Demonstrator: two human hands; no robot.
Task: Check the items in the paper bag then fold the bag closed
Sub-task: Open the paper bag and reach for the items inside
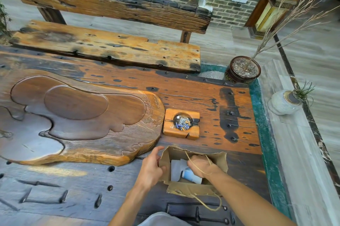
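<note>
On the dark wooden bench (239, 108), the open paper bag (217, 161) is standing near the front edge. The left hand (150, 168) is gripping its left wall, while the right hand (200, 166) is reaching inside, fingers apparently closing on a pale blue bottle (190, 176) beside white paper (176, 168). The bag's torn rim is probably risking further ripping if the wrist snags the twine handle (196, 167).

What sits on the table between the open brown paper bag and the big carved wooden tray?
Nothing but bare dark tabletop separates the brown paper bag from the carved wooden tray, apart from the left hand gripping the bag's edge. The head view shows this.
</note>
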